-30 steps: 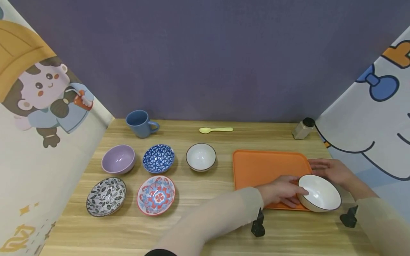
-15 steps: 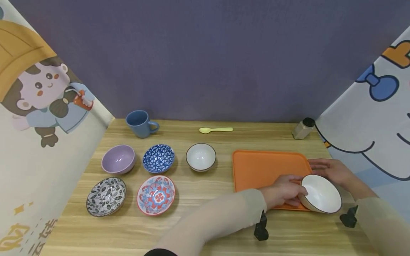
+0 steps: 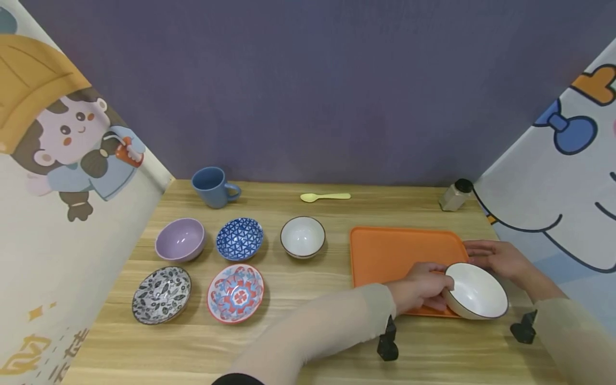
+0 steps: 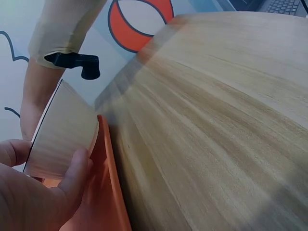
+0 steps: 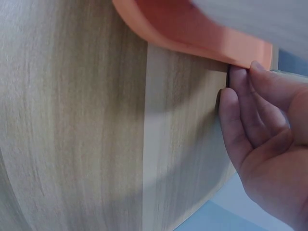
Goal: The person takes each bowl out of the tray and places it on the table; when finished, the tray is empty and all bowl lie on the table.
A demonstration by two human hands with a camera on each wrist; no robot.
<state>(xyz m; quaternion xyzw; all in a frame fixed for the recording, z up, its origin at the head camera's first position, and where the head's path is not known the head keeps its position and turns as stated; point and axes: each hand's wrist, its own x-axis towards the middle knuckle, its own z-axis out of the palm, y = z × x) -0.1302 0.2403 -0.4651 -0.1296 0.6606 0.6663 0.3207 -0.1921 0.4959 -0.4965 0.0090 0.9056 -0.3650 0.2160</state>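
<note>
My left hand (image 3: 423,287) pinches the near-left rim of a white bowl with a dark rim (image 3: 478,293). The bowl is tilted over the front right corner of an orange tray (image 3: 401,251). In the left wrist view, the thumb lies along the outer wall of the bowl (image 4: 65,127), and other fingertips are hidden behind it. My right hand (image 3: 498,259) is at the tray's right edge, behind the bowl. The right wrist view has its fingertips pinching the tray's rim (image 5: 192,48), with the other fingers beside and below it.
Left of the tray stand a small white bowl (image 3: 302,237), a blue patterned bowl (image 3: 239,239), a purple bowl (image 3: 180,240), a red-and-blue bowl (image 3: 236,293) and a black-and-white bowl (image 3: 162,295). Behind are a blue mug (image 3: 212,187), a yellow spoon (image 3: 325,197) and a black-capped jar (image 3: 455,195).
The white bowl and my left hand shift slightly right, then a little back to the left. My right hand stays at the tray's edge. The head view shifts a little.
</note>
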